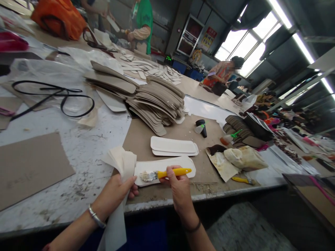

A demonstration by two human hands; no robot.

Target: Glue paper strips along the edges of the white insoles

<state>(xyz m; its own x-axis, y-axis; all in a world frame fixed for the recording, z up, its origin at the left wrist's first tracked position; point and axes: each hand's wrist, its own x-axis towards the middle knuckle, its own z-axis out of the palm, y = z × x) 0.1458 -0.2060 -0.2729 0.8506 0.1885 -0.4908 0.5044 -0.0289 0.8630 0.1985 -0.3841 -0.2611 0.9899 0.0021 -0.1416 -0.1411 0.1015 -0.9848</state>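
My right hand [179, 190] grips a paintbrush [174, 172] by its yellow handle. The brush's whitish, clotted bristles lie over a pale rounded panel [183, 163] near the table's front edge. My left hand [117, 195] is closed around a bundle of cream strips [124, 162] at the panel's left end, its thumb against that end. The strips stand up above the hand and hang below it past the table edge. Just behind lies a short stack of similar white panels [172, 145].
A large fanned pile of grey-brown panels [159, 99] stands behind. To the right are a glue-stained pouch [243, 158], another yellow brush [242, 180] and a small bottle [199, 129]. A black cord [65, 92] and plastic sheeting lie left. Other people work farther back.
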